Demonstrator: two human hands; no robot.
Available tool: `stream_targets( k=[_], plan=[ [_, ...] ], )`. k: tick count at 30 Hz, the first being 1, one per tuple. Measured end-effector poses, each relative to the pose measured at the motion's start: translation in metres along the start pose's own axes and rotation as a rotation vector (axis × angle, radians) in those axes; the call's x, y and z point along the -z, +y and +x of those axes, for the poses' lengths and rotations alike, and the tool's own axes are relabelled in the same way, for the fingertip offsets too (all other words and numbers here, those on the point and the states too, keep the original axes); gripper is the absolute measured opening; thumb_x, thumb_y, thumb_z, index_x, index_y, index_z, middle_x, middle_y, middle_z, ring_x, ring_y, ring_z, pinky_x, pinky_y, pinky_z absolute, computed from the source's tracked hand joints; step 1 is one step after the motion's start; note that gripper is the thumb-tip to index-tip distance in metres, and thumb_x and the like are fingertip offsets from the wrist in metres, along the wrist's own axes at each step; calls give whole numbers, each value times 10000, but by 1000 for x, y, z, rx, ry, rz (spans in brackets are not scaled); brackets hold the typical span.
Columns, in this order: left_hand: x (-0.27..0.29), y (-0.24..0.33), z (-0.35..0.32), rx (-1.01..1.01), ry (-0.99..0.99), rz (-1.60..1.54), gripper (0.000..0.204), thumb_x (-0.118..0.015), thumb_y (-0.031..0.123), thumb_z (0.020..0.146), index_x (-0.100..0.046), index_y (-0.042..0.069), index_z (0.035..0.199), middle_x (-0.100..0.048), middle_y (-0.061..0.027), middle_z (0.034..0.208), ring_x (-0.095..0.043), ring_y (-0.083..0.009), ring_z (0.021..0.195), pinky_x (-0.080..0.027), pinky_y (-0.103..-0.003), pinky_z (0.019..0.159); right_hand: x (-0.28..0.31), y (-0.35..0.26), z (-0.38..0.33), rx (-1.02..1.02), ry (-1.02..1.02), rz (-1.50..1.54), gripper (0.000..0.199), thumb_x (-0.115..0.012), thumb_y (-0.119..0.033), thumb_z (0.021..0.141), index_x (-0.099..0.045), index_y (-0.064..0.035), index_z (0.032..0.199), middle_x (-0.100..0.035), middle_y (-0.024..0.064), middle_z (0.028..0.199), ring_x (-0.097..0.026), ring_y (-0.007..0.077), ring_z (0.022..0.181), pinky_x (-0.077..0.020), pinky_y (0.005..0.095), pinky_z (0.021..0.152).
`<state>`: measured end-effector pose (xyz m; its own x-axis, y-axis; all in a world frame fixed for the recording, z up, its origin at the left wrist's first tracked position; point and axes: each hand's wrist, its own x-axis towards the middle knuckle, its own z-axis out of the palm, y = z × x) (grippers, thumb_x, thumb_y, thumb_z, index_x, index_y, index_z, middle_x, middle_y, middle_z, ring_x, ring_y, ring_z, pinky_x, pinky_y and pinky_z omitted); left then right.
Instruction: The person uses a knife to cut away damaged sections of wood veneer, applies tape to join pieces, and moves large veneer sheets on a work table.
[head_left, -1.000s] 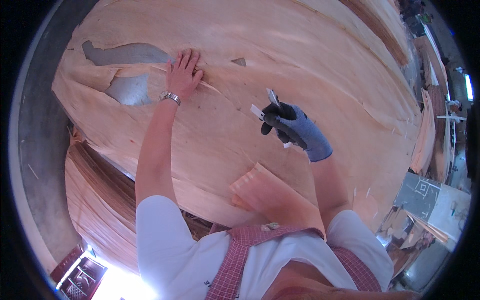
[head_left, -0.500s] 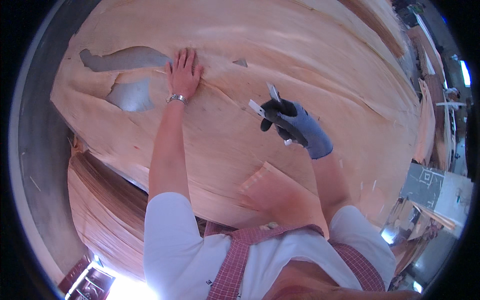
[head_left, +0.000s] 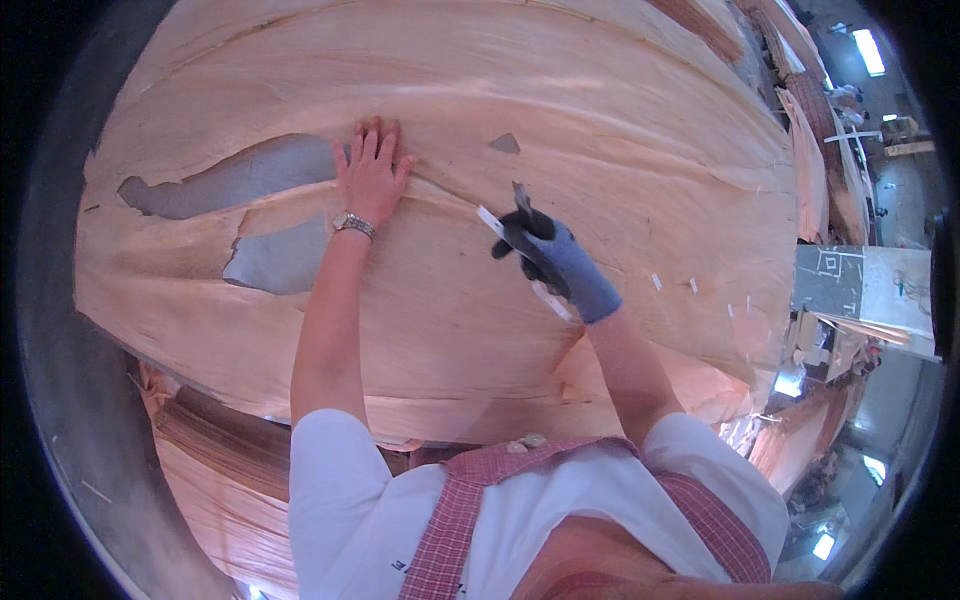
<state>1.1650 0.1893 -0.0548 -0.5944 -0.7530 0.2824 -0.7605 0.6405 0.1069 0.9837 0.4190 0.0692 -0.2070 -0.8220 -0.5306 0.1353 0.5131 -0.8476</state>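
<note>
A wide sheet of thin wood veneer point(head_left: 620, 130) covers the table in front of me. My left hand point(head_left: 370, 172), bare with a wristwatch, lies flat on it with fingers spread, right beside a long torn hole point(head_left: 235, 182) where the grey table shows through. A second hole point(head_left: 280, 262) lies just below and left of that wrist. My right hand point(head_left: 555, 262) wears a grey-blue glove and is closed on a knife with a dark blade point(head_left: 521, 197) pointing away from me. A white strip point(head_left: 510, 255) also runs through that grip. A small hole point(head_left: 504, 144) sits beyond the knife.
A stack of veneer sheets point(head_left: 215, 470) stands low at my left, under the table edge. More veneer piles point(head_left: 810, 120) run along the right, beside a grey bench point(head_left: 850, 280). Small white tape bits point(head_left: 655, 282) dot the sheet at right.
My left hand has slid a little farther up the sheet and stays flat. The loose veneer piece that lay near my right elbow is no longer seen.
</note>
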Motion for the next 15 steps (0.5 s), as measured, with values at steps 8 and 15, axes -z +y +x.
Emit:
stream_targets(
  k=[8, 15],
  plan=[
    [5, -21, 2, -75, 129, -285, 509, -512, 450, 943, -510, 190, 1381, -535, -72, 1377, -444, -247, 1325, -129, -546, 1151, -38, 25, 102, 4, 93, 186, 197, -616, -264, 949, -620, -90, 1042, -707, 37, 843, -457, 64, 508, -369, 223, 463],
    [61, -29, 9, -292, -249, -280, 271, -681, 392, 820, -654, 132, 895, -639, -25, 932, -574, -215, 1005, -324, -483, 998, -34, 24, 110, -22, 69, 129, 261, -624, -318, 943, -645, -74, 1035, -707, 20, 880, -478, 67, 524, -390, 221, 469]
  ],
)
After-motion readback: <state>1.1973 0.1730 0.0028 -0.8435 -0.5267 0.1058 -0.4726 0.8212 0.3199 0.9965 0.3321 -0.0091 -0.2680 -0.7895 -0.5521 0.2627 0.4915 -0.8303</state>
